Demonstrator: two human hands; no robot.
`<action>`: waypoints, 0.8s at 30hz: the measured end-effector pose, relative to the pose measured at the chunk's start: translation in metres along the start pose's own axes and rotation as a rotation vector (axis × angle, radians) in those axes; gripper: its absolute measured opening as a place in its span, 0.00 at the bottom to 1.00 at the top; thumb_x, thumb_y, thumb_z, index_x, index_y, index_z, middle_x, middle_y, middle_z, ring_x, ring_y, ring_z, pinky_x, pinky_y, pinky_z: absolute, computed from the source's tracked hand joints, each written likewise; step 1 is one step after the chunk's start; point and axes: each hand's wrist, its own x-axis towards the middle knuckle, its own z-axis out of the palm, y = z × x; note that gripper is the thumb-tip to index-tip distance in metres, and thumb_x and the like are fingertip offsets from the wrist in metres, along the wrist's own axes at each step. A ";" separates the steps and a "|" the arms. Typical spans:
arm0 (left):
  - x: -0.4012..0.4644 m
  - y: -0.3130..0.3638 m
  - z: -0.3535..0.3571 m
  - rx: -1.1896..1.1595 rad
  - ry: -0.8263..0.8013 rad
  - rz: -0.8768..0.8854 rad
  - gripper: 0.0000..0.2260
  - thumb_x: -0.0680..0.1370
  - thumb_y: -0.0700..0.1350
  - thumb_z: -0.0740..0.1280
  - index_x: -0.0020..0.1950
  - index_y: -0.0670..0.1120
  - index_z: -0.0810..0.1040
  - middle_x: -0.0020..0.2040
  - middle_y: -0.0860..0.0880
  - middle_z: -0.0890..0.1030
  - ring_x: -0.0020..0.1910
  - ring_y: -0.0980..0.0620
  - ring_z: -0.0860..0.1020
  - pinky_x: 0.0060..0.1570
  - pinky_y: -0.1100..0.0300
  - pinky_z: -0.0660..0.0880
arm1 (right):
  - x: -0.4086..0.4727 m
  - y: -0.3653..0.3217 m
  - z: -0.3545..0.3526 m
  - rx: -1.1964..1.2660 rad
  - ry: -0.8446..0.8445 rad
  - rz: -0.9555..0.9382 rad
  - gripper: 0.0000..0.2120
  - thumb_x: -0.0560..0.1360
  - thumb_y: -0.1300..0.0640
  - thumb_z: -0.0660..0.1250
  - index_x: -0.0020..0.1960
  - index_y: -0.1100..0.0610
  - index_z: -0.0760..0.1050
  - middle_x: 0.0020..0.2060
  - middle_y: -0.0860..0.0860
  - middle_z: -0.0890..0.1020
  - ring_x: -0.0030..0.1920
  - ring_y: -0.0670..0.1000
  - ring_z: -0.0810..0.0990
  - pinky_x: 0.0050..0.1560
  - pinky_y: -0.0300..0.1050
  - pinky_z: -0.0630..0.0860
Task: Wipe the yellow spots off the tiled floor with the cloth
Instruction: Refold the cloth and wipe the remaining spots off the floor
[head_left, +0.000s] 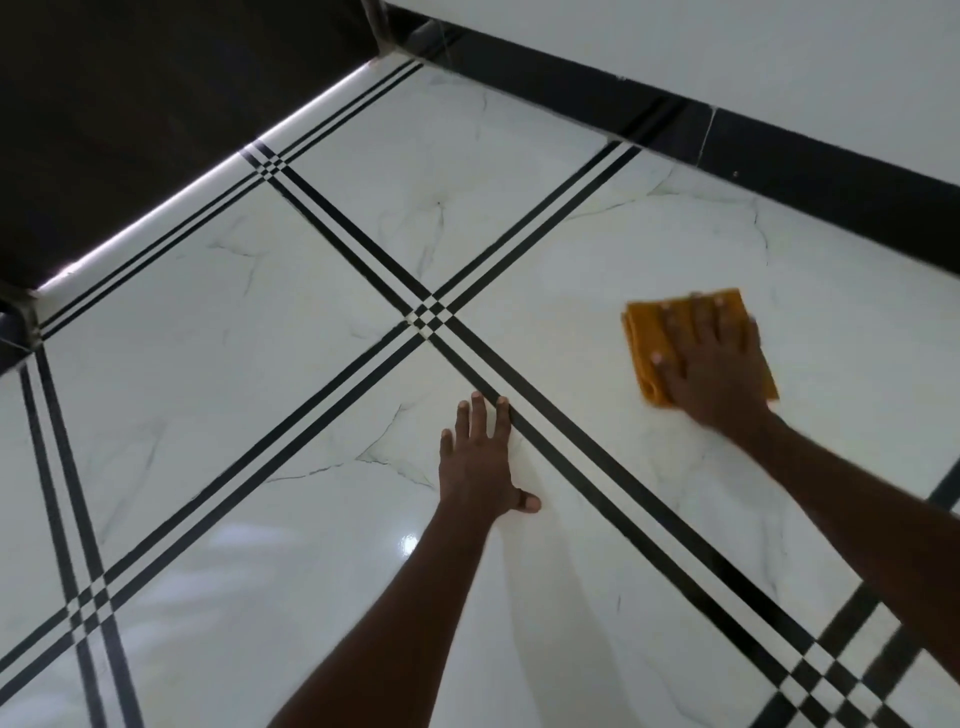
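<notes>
The floor (291, 332) is glossy white marble-look tile with double black stripe borders crossing in the middle. An orange folded cloth (647, 340) lies flat on the right-hand tile. My right hand (714, 364) presses down on the cloth, palm flat and fingers spread over it. My left hand (480, 460) rests flat on the near tile, fingers apart, touching a black stripe and holding nothing. I see no yellow spots on the tiles in view; whatever lies under the cloth is hidden.
A white wall (727, 57) with a black skirting (779, 156) runs along the far right. A dark panel (156, 104) with a bright strip at its foot borders the far left. The two meet in a corner at the top.
</notes>
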 end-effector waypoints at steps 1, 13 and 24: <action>0.001 -0.001 0.001 -0.004 0.000 0.001 0.62 0.66 0.65 0.76 0.81 0.48 0.34 0.81 0.41 0.35 0.81 0.39 0.37 0.79 0.41 0.49 | 0.027 -0.018 0.001 0.034 0.015 0.046 0.36 0.80 0.36 0.42 0.81 0.55 0.59 0.78 0.65 0.63 0.77 0.71 0.62 0.74 0.73 0.57; 0.000 -0.001 -0.003 -0.006 -0.004 0.001 0.62 0.66 0.67 0.76 0.82 0.49 0.35 0.82 0.41 0.36 0.81 0.39 0.39 0.79 0.41 0.51 | -0.102 0.043 0.002 0.005 -0.039 -0.014 0.34 0.81 0.38 0.47 0.83 0.52 0.55 0.81 0.59 0.61 0.80 0.65 0.59 0.76 0.68 0.58; 0.007 -0.009 0.004 -0.062 -0.025 0.030 0.62 0.65 0.68 0.76 0.82 0.51 0.34 0.81 0.42 0.34 0.81 0.40 0.37 0.79 0.42 0.47 | 0.013 -0.096 0.024 0.108 0.020 -0.065 0.35 0.80 0.38 0.44 0.82 0.53 0.57 0.81 0.61 0.59 0.81 0.66 0.55 0.78 0.71 0.49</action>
